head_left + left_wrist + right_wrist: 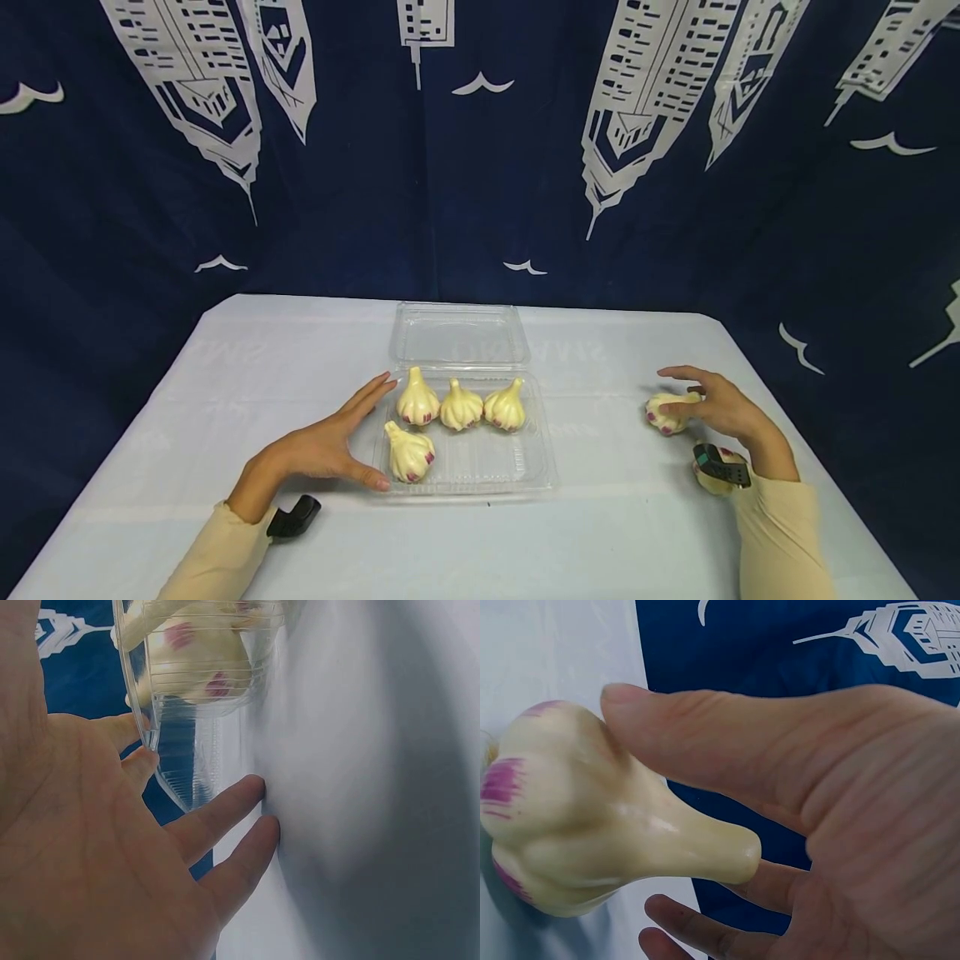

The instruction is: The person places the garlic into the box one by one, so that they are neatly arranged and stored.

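My left hand [322, 446] lies spread along the left side of a clear plastic clamshell box [487, 475], thumb at its near corner and fingertips by its far corner. Three garlic bulbs stand in the box's back row, among them a middle one [461, 406]; another garlic bulb [410, 452] lies at the front left. At the right, my right hand [723, 408] is around a garlic bulb [577, 810] with purple patches, its stem pointing toward the palm. The thumb overlaps the bulb's side and the index finger stretches out beyond it.
Another garlic bulb [731, 457] sits beneath the right wrist, partly hidden by the black wrist camera [722, 468]. The box's lid [460, 333] is folded back flat behind it. A white-covered table [600, 533] meets a dark blue printed curtain [465, 192].
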Demonstrator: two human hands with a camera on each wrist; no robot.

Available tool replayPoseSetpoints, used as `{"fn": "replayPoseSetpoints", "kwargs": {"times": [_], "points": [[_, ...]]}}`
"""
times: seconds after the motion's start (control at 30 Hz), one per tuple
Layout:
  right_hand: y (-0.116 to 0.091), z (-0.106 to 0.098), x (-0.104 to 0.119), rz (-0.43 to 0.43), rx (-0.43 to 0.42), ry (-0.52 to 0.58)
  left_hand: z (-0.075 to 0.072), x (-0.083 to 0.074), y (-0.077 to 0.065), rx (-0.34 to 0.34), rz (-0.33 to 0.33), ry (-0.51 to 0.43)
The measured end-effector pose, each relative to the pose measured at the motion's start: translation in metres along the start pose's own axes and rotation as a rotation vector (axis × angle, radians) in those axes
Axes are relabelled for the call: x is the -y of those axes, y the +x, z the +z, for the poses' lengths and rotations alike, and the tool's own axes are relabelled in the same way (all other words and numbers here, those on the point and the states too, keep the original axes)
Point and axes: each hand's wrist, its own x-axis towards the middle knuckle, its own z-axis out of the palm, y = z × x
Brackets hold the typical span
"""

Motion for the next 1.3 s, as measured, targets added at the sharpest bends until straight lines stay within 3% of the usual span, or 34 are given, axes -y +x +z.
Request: {"fn": "replayPoseSetpoints", "kwargs": {"times": [0.77,0.93,1.3], "points": [[0.002,0.008,-0.002,0.0,0.034,0.008,0.001,0.002,-0.001,-0.002,-0.016,0.002],[0.005,0.012,0.0,-0.032,0.038,-0.003,-0.001,0.002,-0.004,-0.005,-0.019,0.007],[0.006,0.014,0.003,-0.022,-0.021,-0.015,-0.001,0.003,-0.002,0.002,-0.011,-0.002]]}}
